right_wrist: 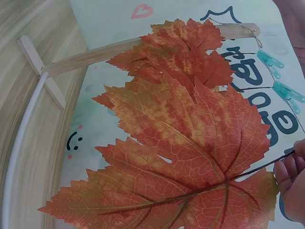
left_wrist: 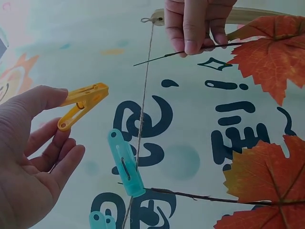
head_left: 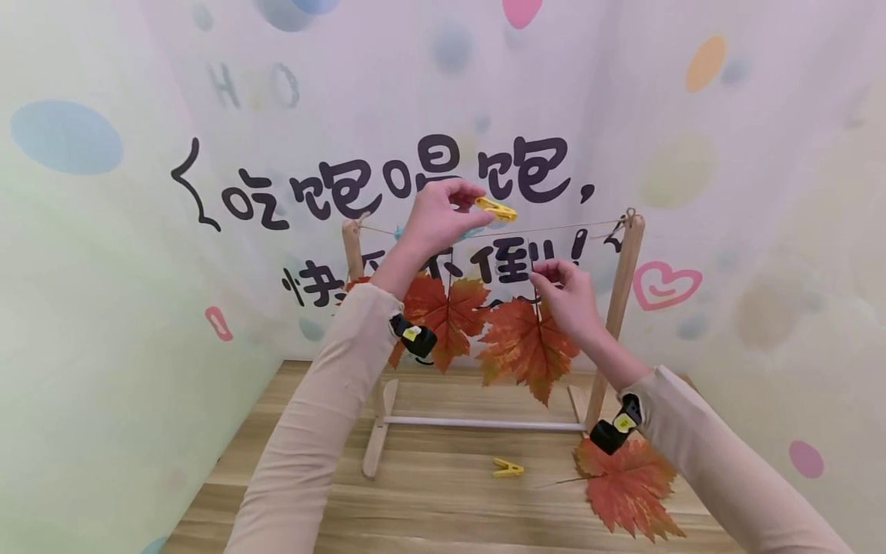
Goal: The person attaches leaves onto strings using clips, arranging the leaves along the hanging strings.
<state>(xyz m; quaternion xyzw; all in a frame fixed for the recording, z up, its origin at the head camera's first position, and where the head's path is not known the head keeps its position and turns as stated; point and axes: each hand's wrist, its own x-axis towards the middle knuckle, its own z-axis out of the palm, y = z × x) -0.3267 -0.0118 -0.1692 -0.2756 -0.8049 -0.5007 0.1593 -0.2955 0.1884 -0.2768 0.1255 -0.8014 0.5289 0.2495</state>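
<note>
Above the twine line [head_left: 554,228], my left hand [head_left: 443,219] pinches a yellow clothespin [left_wrist: 83,102] between thumb and fingers. My right hand [head_left: 571,300], lower and to the right, pinches the thin stem of an orange-red maple leaf [head_left: 531,350]. In the left wrist view the tip of that stem crosses the twine, and the leaf blade hangs below in the head view. A teal clothespin [left_wrist: 125,164] clips another leaf's stem to the twine. Farther left, hanging leaves [right_wrist: 186,52] overlap, partly hidden by my left arm in the head view.
The twine runs between two wooden posts [head_left: 623,308] of a stand, joined low down by a white rod [head_left: 484,422]. On the wooden table [head_left: 429,500] lie a yellow clothespin [head_left: 508,468] and a maple leaf [head_left: 626,485]. A printed curtain [head_left: 388,92] hangs behind.
</note>
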